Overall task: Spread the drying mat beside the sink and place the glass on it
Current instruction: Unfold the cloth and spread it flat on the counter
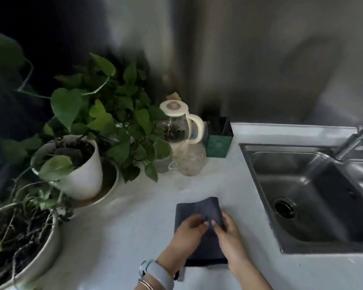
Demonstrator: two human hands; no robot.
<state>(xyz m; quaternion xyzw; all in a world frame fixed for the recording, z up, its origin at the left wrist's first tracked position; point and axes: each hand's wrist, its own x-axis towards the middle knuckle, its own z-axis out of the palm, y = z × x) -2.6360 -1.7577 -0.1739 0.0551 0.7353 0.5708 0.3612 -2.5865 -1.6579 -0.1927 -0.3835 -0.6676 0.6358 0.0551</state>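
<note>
We have both hands, left hand (188, 227) and right hand (228, 231), grip pinched on the folded drying mat (199, 210), low centre on the tabletop (134, 227). The glass (190, 162) waits mid-frame; unfolding wide may knock it, or drape into the sink (302, 185).

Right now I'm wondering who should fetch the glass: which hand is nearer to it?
Left, narrowly. The glass stands beyond both hands. The left hand lies almost straight below it on the mat; the right hand sits further toward the sink.
</note>
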